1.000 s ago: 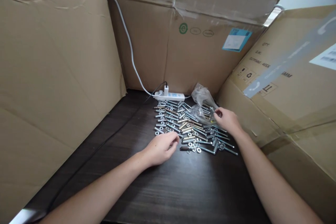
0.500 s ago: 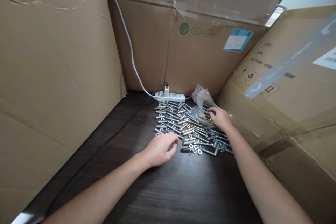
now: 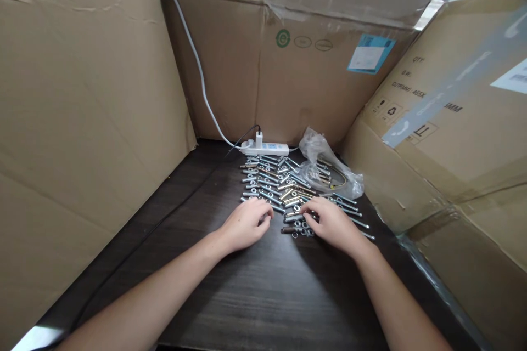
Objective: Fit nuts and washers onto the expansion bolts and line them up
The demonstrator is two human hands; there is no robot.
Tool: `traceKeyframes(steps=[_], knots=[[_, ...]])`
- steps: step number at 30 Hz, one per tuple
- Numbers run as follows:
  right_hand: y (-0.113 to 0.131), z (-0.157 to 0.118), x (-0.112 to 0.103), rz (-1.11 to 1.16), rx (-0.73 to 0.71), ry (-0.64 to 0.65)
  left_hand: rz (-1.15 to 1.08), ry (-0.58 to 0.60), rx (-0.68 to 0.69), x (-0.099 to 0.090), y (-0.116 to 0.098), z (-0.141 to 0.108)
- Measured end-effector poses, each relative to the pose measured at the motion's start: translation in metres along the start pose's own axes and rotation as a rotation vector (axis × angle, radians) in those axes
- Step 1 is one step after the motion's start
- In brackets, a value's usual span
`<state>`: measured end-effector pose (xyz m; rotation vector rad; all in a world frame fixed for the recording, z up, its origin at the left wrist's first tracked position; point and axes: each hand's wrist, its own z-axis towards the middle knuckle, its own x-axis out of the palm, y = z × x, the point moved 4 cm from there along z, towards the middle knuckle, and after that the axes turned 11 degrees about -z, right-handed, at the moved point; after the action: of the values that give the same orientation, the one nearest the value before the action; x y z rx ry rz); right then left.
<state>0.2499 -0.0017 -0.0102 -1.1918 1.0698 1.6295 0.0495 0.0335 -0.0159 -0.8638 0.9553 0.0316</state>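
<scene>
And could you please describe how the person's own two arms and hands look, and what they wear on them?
Both the left forearm and right forearm are bare, with no sleeve in view. The left hand and right hand wear no gloves. No watch or bracelet shows at either wrist.

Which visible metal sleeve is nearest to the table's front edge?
The dark brown sleeve between the left hand and right hand; other visible sleeves lie farther back.

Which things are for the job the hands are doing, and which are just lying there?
Probably for the job:
bolts
washers
metal tubes
maybe the plastic bag

Probably just lying about:
power strip
white cord
black cord
cardboard boxes
</scene>
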Motion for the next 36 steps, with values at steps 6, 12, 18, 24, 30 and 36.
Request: traceKeyframes(steps=[6,12,18,24,30,36], knots=[[-0.006,0.0,-0.002,0.018,0.036,-0.05,0.041,-0.154,-0.081,-0.029,0.021,0.005],[0.005,0.001,0.0,0.025,-0.003,-0.108,0.052,-0.094,-0.123,-0.046,0.041,-0.007],[0.024,0.005,0.006,0.009,-0.051,-0.16,0.106,-0.05,-0.138,-0.046,0.054,-0.014],[0.046,0.022,0.019,-0.21,-0.01,-0.107,0.111,-0.048,-0.145,-0.043,0.058,-0.015],[0.056,0.035,0.03,-0.332,0.05,-0.036,0.124,-0.05,-0.156,-0.04,0.063,-0.017],[0.051,0.03,0.026,-0.265,0.025,-0.136,0.11,-0.07,-0.108,-0.041,0.057,-0.015]])
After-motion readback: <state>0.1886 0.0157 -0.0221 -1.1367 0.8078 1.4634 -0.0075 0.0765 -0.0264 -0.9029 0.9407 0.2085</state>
